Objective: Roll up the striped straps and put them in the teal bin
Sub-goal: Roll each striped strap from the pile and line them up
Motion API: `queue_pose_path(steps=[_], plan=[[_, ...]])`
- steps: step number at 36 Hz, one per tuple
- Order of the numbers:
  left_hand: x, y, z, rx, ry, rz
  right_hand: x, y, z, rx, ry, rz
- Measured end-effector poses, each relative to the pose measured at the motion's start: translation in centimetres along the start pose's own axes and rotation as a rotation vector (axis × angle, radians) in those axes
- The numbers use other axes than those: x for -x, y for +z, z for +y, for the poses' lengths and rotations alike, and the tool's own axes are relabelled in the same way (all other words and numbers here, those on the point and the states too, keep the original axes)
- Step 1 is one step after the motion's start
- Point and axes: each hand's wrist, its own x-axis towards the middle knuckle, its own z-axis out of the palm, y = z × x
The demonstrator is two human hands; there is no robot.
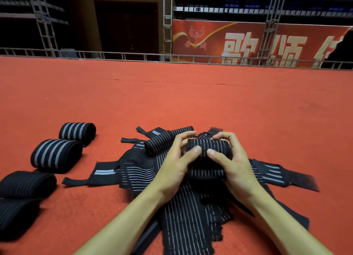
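Observation:
A partly rolled black strap with thin pale stripes sits between my two hands above a heap of loose striped straps on the red floor. My left hand grips the roll's left end, thumb on top. My right hand grips its right end, fingers curled over the far side. The strap's loose tail runs down toward me between my forearms. Several rolled straps lie at the left: one, another and a third. No teal bin is in view.
Red carpet spreads out ahead to a low metal railing. Behind it stand a dark doorway, a red banner and scaffold towers. A further dark roll lies at the lower left edge.

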Motion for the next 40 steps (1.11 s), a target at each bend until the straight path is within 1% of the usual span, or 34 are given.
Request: queue_pose_path(steps=[3,5,9,12,16,18,20,25,29,34,36,40], plan=[[0.0,0.3,0.0,0.015,-0.031,0.029,0.0,0.0,-0.1,0.028,-0.019,-0.008],[-0.1,0.2,-0.1,0.002,0.004,0.042,0.1,0.0,-0.1,0.031,-0.021,-0.008],[-0.1,-0.3,0.0,0.016,0.093,0.029,0.2,0.1,-0.1,-0.062,0.035,-0.06],[0.1,-0.4,0.0,-0.012,0.109,0.009,0.1,0.2,0.0,-0.054,0.047,-0.033],[0.0,-0.2,0.0,0.01,0.049,0.007,0.0,0.1,0.2,0.053,-0.001,0.037],[0.1,-0.1,0.2,0.032,-0.008,0.018,0.0,0.0,0.3,0.074,-0.02,0.047],[0.0,0.0,0.4,0.0,-0.035,0.03,0.1,0.0,0.2,0.083,-0.03,0.043],[-0.1,-0.4,0.1,-0.02,-0.009,0.072,-0.1,0.1,0.4,0.027,-0.013,0.05],[-0.1,-0.6,-0.1,-0.057,0.014,0.102,-0.1,0.1,0.4,0.114,-0.046,0.077],[0.1,-0.8,0.0,-0.098,0.034,0.072,0.1,-0.1,0.2,0.042,-0.01,0.077],[0.1,-0.8,0.1,-0.112,0.014,0.062,0.2,-0.1,0.1,0.04,-0.015,0.077],[-0.1,-0.8,0.1,-0.185,-0.017,0.116,0.1,-0.2,0.0,0.062,-0.029,0.079]])
